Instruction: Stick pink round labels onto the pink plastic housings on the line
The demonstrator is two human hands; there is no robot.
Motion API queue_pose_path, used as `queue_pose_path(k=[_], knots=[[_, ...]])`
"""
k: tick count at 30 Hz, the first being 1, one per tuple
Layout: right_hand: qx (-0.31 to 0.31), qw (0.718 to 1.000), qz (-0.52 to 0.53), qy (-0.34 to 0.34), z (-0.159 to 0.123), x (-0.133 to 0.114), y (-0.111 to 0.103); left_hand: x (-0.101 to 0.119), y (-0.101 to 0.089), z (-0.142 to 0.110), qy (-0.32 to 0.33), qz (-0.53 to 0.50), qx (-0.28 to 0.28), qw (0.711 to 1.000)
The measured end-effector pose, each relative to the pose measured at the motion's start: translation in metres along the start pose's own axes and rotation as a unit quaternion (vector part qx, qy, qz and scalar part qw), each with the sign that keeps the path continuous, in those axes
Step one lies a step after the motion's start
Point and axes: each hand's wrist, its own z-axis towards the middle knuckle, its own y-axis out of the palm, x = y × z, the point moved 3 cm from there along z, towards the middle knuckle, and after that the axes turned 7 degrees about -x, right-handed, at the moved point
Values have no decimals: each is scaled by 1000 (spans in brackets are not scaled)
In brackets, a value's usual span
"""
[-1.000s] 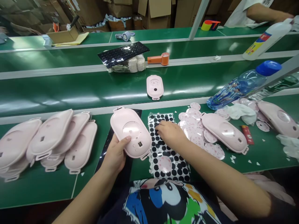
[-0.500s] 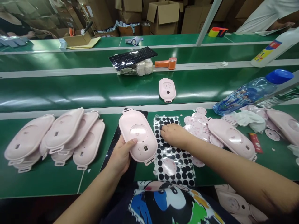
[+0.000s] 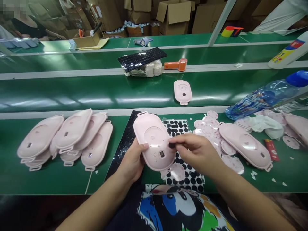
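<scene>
My left hand (image 3: pixel 132 160) grips a pink oval plastic shell (image 3: pixel 154 141) from below, thumb on its near edge. My right hand (image 3: pixel 194 152) pinches a small black round sticker (image 3: pixel 171 145) between thumb and forefinger, right at the shell's right side. Under both hands lies a clear sheet of black round stickers (image 3: pixel 179 128). A black backing sheet (image 3: pixel 122 144) lies to the left of it.
A stack of several pink shells (image 3: pixel 67 138) lies at the left. Another pink shell (image 3: pixel 244 144) and round pink peel-offs (image 3: pixel 207 123) lie at the right, beside a water bottle (image 3: pixel 262 96). One pink part (image 3: pixel 183 91) rides the green conveyor belt (image 3: pixel 72 89). Other people work across the belt.
My right hand has left the sticker sheet and come over to the shell with a black sticker pinched in its fingers. The pink part on the belt has drifted rightward.
</scene>
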Motion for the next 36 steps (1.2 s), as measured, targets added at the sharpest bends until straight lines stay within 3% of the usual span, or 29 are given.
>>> queue_pose_path(k=[4, 8, 15, 23, 30, 36], knots=[[-1, 996, -81, -42, -17, -17, 6, 0, 6, -1, -1, 11, -13, 1000], [22, 985, -168, -31, -21, -20, 7, 1, 9, -4, 13, 13, -28, 999], [34, 998, -59, 19, -16, -13, 7, 2, 10, -6, 77, -4, -47, 996], [58, 995, -73, 36, -14, -14, 8, 5, 16, -10, 95, -32, -58, 993], [42, 994, 23, 101, -12, -9, 9, 3, 16, -9, 116, -45, -79, 989], [33, 991, 62, 115, -14, -7, 9, 3, 17, -10, 119, -37, -77, 989]])
